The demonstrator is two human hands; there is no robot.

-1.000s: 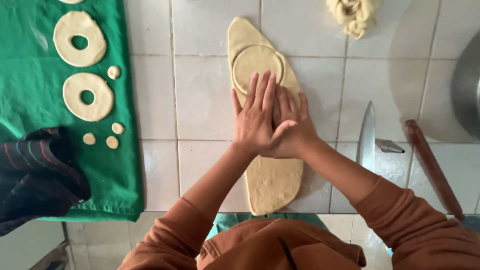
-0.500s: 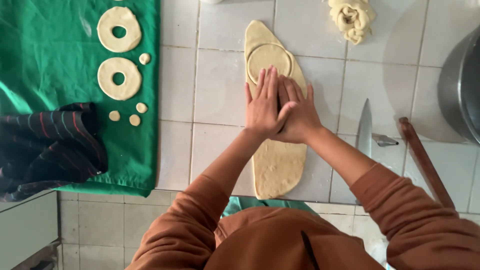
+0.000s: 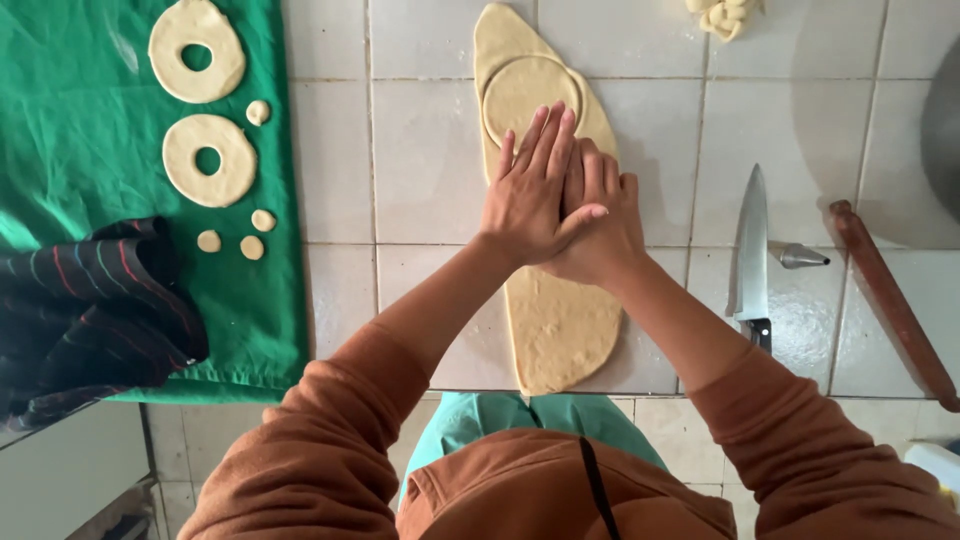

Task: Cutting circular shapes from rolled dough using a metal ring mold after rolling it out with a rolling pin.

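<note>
Dough sheet (image 3: pixel 556 320) under stacked hands, left hand (image 3: pixel 530 195) over right hand (image 3: pixel 598 222)

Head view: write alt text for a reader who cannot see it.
A person's left hand lies over the right hand, both pressing on a long flat sheet of dough on a tiled counter. Cut dough rings lie on a green cloth to the left; a knife and rolling pin lie right.
</note>
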